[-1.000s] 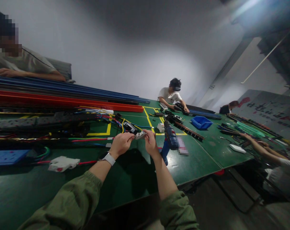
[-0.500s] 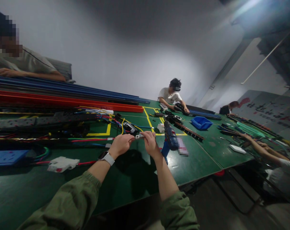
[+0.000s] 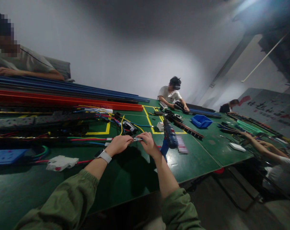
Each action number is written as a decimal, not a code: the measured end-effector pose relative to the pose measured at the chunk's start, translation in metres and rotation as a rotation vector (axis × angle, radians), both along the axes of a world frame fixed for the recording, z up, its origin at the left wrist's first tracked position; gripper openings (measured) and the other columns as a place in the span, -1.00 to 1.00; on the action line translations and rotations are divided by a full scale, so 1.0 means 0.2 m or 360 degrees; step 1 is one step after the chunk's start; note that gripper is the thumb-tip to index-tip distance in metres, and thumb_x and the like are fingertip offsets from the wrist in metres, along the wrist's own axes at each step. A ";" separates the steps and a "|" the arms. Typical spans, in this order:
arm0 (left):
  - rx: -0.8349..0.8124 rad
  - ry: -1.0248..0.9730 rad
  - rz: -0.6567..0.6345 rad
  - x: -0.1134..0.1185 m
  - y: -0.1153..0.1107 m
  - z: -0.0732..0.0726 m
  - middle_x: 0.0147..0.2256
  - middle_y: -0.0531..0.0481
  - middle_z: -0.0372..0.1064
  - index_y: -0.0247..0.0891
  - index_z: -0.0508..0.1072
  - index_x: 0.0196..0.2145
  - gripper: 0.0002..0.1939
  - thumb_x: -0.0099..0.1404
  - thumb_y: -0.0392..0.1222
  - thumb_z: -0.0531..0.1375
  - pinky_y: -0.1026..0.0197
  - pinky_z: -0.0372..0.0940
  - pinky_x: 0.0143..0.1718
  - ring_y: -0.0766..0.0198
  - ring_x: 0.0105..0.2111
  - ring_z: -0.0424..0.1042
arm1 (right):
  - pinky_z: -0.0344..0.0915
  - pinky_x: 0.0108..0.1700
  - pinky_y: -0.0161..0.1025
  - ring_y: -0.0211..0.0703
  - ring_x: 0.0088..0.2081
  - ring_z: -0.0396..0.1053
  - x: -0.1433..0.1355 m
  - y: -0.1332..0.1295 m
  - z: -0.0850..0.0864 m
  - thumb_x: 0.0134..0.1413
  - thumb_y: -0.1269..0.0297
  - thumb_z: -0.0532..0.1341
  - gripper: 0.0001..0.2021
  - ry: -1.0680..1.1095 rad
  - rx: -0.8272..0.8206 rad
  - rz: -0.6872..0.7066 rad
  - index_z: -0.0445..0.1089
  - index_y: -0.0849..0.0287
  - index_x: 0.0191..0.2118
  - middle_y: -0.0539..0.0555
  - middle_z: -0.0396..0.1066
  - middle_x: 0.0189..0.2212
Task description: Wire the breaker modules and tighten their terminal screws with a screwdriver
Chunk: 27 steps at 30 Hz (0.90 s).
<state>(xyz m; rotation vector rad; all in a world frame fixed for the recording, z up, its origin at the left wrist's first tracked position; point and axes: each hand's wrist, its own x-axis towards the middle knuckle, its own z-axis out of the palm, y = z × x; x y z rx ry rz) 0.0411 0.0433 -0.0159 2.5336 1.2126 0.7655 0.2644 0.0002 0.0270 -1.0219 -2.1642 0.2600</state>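
Observation:
Above the green table point(image 3: 135, 198), a small whitish piece point(image 3: 137, 139), perhaps a connector, is pinched between the fingertips of both hands. My left hand point(image 3: 119, 144) closes on its left end, and a watch with a pale strap is on that wrist. My right hand point(image 3: 148, 144) grips its right end with bent fingers. Too small to make out is the piece's exact kind. Just beyond the hands lie a black module point(image 3: 130, 127) with a light label and a yellow wire point(image 3: 122, 125). A blue cordless drill point(image 3: 170, 135) stands to the right of my right hand.
On the left are a white breaker-like block point(image 3: 62, 163) on red wires, a blue socket panel point(image 3: 8, 156) and a long red-orange channel point(image 3: 87, 101). A blue bin point(image 3: 201, 122) stands at right. Co-workers sit at the far side and at right.
The small piece has turned a little between my fingers, and both hands have shifted slightly, staying closed on it. The view has moved a little; the drill stays in place.

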 end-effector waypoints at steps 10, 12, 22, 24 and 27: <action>-0.0034 0.0064 0.0078 0.01 -0.01 0.00 -0.26 -0.10 0.55 -0.11 0.37 0.05 -0.65 0.31 -0.08 0.15 0.18 0.26 -0.29 0.06 -0.30 0.53 | 0.27 0.06 -0.02 0.01 -0.03 0.27 -0.03 -0.01 -0.03 0.24 0.51 0.14 -0.65 -0.0045 0.0000 0.0006 0.50 0.03 0.03 0.13 0.40 -0.10; -0.0021 0.0088 0.0076 0.02 -0.01 -0.01 -0.26 -0.11 0.55 -0.12 0.33 0.09 -0.61 0.31 -0.13 0.15 0.17 0.27 -0.27 0.05 -0.28 0.54 | 0.27 0.06 -0.02 0.01 -0.03 0.27 -0.02 0.00 -0.04 0.25 0.49 0.15 -0.67 -0.0031 -0.0005 0.0021 0.50 0.05 0.03 0.14 0.40 -0.11; 0.0020 0.0205 0.0011 0.01 0.02 -0.07 -0.16 -0.16 0.55 -0.14 0.30 0.13 -0.58 0.32 -0.27 0.09 0.13 0.29 -0.18 0.01 -0.15 0.54 | 0.26 0.08 -0.03 -0.01 -0.04 0.28 -0.03 0.03 -0.07 0.24 0.50 0.16 -0.68 -0.0006 -0.0032 -0.0006 0.50 0.07 0.01 0.13 0.40 -0.13; 0.0004 0.0222 -0.0020 0.01 0.03 -0.08 -0.16 -0.15 0.55 -0.14 0.32 0.11 -0.60 0.32 -0.25 0.11 0.13 0.29 -0.19 0.01 -0.15 0.54 | 0.25 0.09 -0.03 -0.02 -0.04 0.28 -0.02 0.03 -0.07 0.22 0.53 0.16 -0.66 -0.0027 -0.0034 0.0053 0.50 0.07 0.01 0.12 0.41 -0.12; -0.0038 0.0238 -0.0017 0.00 0.02 -0.06 -0.13 -0.15 0.55 -0.14 0.31 0.15 -0.59 0.35 -0.20 0.09 0.13 0.28 -0.18 0.01 -0.13 0.53 | 0.25 0.10 -0.03 -0.02 -0.03 0.28 -0.01 0.04 -0.08 0.21 0.53 0.16 -0.65 -0.0002 -0.0023 0.0090 0.50 0.08 0.03 0.12 0.41 -0.12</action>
